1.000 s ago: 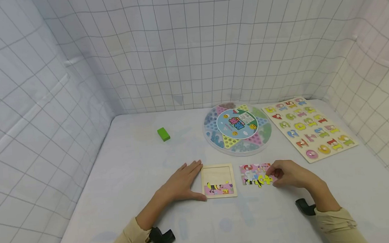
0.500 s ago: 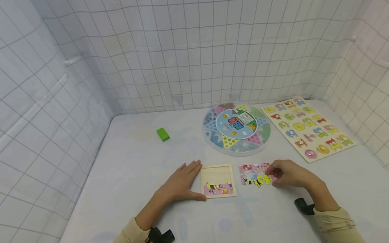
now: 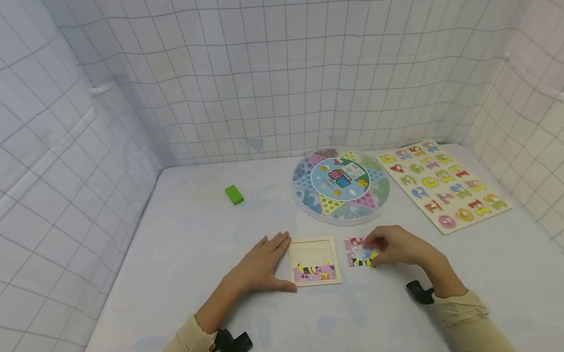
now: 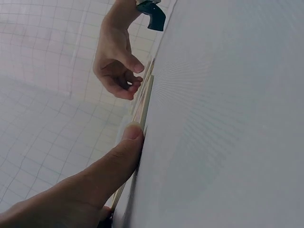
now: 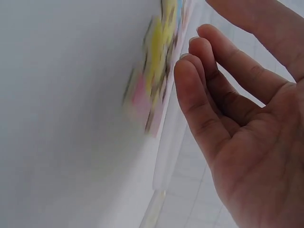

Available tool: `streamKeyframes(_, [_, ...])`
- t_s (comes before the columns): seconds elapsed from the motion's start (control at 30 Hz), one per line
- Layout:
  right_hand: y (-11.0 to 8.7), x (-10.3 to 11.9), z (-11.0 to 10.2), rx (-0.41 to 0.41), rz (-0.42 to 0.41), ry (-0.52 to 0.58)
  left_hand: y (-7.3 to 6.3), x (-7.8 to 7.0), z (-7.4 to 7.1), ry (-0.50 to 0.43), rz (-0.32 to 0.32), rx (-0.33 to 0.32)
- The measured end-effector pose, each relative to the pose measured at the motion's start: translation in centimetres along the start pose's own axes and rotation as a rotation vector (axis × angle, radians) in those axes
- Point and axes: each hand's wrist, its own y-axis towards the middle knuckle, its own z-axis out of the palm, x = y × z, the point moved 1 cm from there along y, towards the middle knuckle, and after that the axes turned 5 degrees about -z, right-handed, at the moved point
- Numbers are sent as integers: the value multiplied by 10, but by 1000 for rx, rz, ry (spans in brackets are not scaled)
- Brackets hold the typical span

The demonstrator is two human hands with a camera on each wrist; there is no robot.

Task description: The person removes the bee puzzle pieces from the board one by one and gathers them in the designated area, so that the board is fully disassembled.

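A square wooden puzzle tray (image 3: 337,259) lies on the table in the head view, with joined pink-and-yellow bee pieces (image 3: 314,273) along its near side. My left hand (image 3: 264,267) rests flat against the tray's left edge, fingers straight; its thumb (image 4: 121,154) touches the near corner. To the tray's right lies a patch of assembled puzzle pieces (image 3: 354,247), pink, blue and yellow. Over the right part of that patch hovers my right hand (image 3: 400,247), hiding some pieces. Its fingers (image 5: 192,95) are loosely bent and stand apart from the pieces (image 5: 154,61) in the right wrist view.
Behind the tray sits a round Chinese checkers set (image 3: 339,180) in a clear case. A number puzzle board (image 3: 444,186) lies at the back right, and a green block (image 3: 234,194) at the back left. Grid-patterned cloth walls (image 3: 276,89) stand around the table.
My right hand has moved left from the right edge of the loose puzzle patch to a place over it, covering more pieces. The left hand stays at the tray.
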Motion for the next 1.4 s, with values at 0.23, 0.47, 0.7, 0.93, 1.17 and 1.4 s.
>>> streamKeyframes(0.23, [24,26,19,57,-51,54,-1,0,-2,-20,-6,32])
streamKeyframes(0.47, [44,46,32,66,-131,19,0,1,2,-22,-24,14])
streamKeyframes(0.7, [61,66,41,93,-156,24,0,0,0,-32,-32,12])
streamKeyframes(0.93, [76,80,59,138,-167,25,-1,0,0,-33,-4,-6])
streamKeyframes(1.17, [81,89,72,168,-187,12,0,2,2,-38,-2,-17])
streamKeyframes(1.4, [80,94,78,169,-199,18,0,3,3,-26,11,-28])
